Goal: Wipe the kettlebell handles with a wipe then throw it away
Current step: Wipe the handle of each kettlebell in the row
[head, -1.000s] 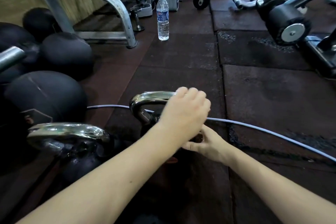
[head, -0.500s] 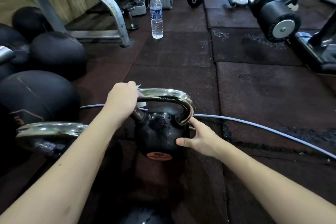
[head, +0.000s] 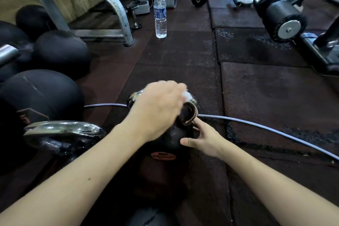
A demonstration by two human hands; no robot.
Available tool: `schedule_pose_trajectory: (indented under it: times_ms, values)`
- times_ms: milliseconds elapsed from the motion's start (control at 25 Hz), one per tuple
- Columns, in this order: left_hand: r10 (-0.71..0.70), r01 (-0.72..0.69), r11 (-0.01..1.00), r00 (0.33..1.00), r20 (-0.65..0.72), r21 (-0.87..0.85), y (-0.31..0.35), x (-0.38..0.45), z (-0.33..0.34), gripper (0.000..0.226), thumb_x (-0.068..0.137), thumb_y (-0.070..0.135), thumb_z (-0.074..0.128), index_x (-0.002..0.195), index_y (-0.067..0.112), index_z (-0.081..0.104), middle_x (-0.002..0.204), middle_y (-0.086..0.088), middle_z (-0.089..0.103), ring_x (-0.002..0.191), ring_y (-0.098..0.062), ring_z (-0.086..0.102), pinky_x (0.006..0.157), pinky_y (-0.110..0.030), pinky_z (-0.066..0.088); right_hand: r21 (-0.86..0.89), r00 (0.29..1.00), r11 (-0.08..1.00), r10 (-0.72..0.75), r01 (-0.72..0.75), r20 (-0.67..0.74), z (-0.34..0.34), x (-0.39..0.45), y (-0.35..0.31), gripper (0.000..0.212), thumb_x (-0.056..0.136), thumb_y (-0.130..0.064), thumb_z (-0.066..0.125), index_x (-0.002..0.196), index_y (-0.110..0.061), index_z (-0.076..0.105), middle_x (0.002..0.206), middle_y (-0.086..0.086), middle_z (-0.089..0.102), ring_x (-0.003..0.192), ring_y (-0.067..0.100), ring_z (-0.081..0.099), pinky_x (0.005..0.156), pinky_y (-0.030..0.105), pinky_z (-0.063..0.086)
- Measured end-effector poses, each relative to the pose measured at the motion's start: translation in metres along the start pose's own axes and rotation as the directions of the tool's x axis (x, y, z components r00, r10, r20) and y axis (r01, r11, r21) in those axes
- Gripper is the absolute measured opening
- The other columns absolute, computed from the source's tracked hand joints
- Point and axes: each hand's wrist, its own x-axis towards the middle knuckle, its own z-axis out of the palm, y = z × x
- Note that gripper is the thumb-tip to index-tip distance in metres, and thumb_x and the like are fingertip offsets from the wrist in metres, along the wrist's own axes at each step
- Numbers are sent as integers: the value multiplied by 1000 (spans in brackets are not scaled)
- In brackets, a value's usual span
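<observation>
1. A round black kettlebell with an orange label (head: 170,143) stands on the dark red rubber floor tiles (head: 256,88), low in the middle of the view
2. Its shiny silver handle (head: 133,97) curves over the top, and most of it is hidden under the left hand
3. The left hand (head: 156,108) is blurred; its fingers curl over the handle and press a small white wipe (head: 188,95) on it, with a bit of wipe peeking out by the fingertips
4. The right hand (head: 203,139) rests on the right side of the black ball, with its fingers mostly straight and its thumb against the ball, so its grip is loose and wraps around nothing
5. A second black kettlebell with a shiny silver handle (head: 60,130) stands just to the left
6. A thin pale cable (head: 256,124) lies on the floor behind the kettlebell
7. A clear plastic water bottle (head: 160,14) stands upright farther back
8. Big black balls (head: 45,93) sit on the left
</observation>
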Motion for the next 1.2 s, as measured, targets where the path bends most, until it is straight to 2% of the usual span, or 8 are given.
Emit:
schedule_pose_trajectory:
  times_ms: [120,240,400,480,640,840,1080,1200]
  values:
    - [-461,438,872,885,-61,-219,-22,-31,-5,34,108,25,32,90,16,59,86,-3,63,82,-28,58,76,-40,43,4,1000,1000,-2,2,-5,0,-1,1,86,61,-55,83,137,-54,43,127,-27,63,124,0,55,112,37,42]
    - [-734,687,525,664,142,-503,-37,-28,1,35,105,20,32,70,15,36,73,-1,49,78,-29,43,71,-38,29,4,1000,1000,-10,10,-15,0,0,4,82,64,-51,84,136,-52,45,123,-32,63,119,-8,56,113,34,41]
    - [-427,430,903,900,-85,19,-17,-6,-5,28,98,14,34,80,10,56,81,-18,64,71,-43,62,58,-43,46,39,1000,999,-9,8,14,1,0,4,83,65,-45,85,138,-48,46,128,-27,63,122,-3,58,113,38,43]
    - [-332,329,928,943,-13,175,15,12,-6,33,98,25,34,87,15,63,84,-11,69,73,-39,67,60,-40,46,40,1000,999,-6,6,7,2,0,1,90,62,-56,86,140,-46,45,133,-22,62,126,5,56,112,41,44]
    - [-24,18,986,999,34,164,55,25,18,19,92,17,44,90,13,63,86,-8,62,85,-35,60,88,-49,41,5,1000,1000,-19,19,-22,3,2,2,92,57,-74,80,135,-33,53,127,-12,67,122,13,60,103,48,50]
    - [-346,335,938,924,-162,-93,2,-16,7,32,106,31,38,108,19,68,103,-3,66,98,-30,59,95,-46,44,47,1000,999,15,-15,14,2,0,2,87,64,-50,86,140,-50,43,132,-21,63,127,5,56,111,41,44]
    - [-772,667,479,630,88,-571,-22,-14,1,38,106,19,31,69,29,39,84,-2,55,86,-29,49,83,-46,43,-19,999,998,54,-54,-2,-2,-3,-7,76,76,-33,85,139,-42,44,115,-35,60,105,-24,51,104,15,43]
    - [-676,651,710,737,-4,-268,-19,-12,-3,32,96,10,25,76,15,50,81,-17,55,72,-39,53,64,-42,40,-10,999,998,54,-54,6,1,-5,-7,83,72,-37,85,143,-42,41,122,-28,63,115,-10,56,108,26,44]
